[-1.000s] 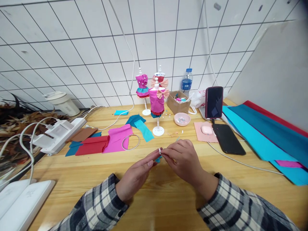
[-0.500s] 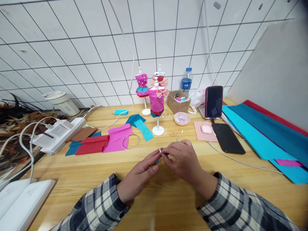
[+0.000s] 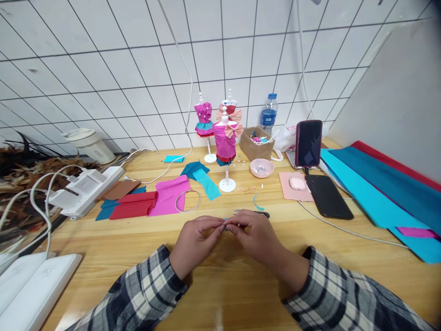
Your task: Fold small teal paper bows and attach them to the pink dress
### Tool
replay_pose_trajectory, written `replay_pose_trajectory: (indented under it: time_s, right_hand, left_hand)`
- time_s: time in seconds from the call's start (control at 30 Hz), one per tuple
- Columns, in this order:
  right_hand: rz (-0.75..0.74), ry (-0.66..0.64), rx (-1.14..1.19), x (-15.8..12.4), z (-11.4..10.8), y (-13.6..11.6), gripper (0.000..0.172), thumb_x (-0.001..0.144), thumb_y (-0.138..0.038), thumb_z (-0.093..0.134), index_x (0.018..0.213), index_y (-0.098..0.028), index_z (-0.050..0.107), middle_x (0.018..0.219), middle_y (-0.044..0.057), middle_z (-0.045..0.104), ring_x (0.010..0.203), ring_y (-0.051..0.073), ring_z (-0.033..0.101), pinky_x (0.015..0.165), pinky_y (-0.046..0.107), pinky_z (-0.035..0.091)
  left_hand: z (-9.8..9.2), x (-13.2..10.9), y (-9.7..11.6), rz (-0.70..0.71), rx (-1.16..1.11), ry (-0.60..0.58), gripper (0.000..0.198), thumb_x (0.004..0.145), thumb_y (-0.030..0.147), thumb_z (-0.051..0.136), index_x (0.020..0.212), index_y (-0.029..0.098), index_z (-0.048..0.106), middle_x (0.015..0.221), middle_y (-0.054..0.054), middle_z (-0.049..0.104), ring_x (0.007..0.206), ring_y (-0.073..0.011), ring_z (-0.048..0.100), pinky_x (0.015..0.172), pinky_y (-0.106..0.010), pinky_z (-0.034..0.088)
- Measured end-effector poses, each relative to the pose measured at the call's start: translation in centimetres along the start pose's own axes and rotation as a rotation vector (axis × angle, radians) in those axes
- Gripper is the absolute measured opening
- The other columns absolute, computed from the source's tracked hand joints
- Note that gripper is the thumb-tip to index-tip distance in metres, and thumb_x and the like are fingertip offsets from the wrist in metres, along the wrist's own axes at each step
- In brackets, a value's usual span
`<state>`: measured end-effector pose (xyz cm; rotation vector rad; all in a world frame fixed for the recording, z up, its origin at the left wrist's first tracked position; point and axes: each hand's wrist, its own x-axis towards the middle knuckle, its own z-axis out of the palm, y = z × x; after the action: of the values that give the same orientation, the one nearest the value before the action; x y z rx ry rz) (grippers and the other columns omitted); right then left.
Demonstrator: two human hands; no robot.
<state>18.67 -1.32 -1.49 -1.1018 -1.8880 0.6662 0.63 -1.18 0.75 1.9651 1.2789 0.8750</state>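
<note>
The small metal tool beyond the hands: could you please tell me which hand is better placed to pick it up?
Right, probably: the small metal tool lies just behind the right hand, while the left hand sits farther aside. Both pinch a small teal piece.

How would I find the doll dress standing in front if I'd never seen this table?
Look across the wooden table toward the white tiled wall, left of the water bottle. Of the small dress mannequins there, it is the front mannequin. Only it wears a plain pink dress with a peach bow; the left mannequin has a pink flower, the back mannequin a red top.
</note>
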Motion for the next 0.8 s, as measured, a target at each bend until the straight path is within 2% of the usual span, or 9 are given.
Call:
replay_pose_trajectory:
  time_s: [0.13,0.43,0.6,0.8]
  right_hand:
    - [-0.022,0.030,-0.031,0.0,-0.1,0.0,0.012,0.085,-0.025,0.062,0.089,-0.026,0.074,0.079,0.001,0.071,0.071,0.013,0.063,0.065,0.025,0.047]
    - [-0.128,0.048,-0.224,-0.2,-0.6,-0.1,0.015,0.088,-0.028,0.059,0.095,-0.026,0.072,0.088,0.001,0.071,0.076,0.013,0.064,0.067,0.023,0.045]
    - [-0.191,0.066,-0.381,-0.4,-0.9,-0.7,0.015,0.090,-0.029,0.056,0.094,-0.026,0.070,0.088,0.000,0.071,0.074,0.012,0.063,0.063,0.024,0.041]
    - [-0.229,0.066,-0.387,-0.5,-1.1,-1.3,0.018,0.092,-0.030,0.052,0.093,-0.024,0.069,0.085,0.001,0.069,0.075,0.013,0.062,0.065,0.025,0.041]
  left_hand:
    - [0.0,0.0,0.2,-0.064,-0.040,0.005,0.018,0.080,0.026,0.062,0.088,0.024,0.078,0.091,-0.004,0.077,0.083,-0.0211,0.071,0.081,-0.031,0.055]
    - [0.2,0.0,-0.2,-0.305,-0.336,-0.155,0.031,0.083,0.038,0.060,0.106,0.021,0.073,0.096,-0.005,0.076,0.081,-0.0204,0.067,0.073,-0.031,0.056]
    - [0.2,-0.3,0.2,-0.312,-0.364,-0.158,0.032,0.083,0.039,0.061,0.106,0.021,0.073,0.094,-0.004,0.076,0.079,-0.0197,0.066,0.074,-0.032,0.056]
    - [0.2,-0.4,0.6,-0.327,-0.371,-0.120,0.031,0.080,0.038,0.064,0.102,0.020,0.075,0.089,-0.005,0.076,0.076,-0.0194,0.067,0.071,-0.031,0.057]
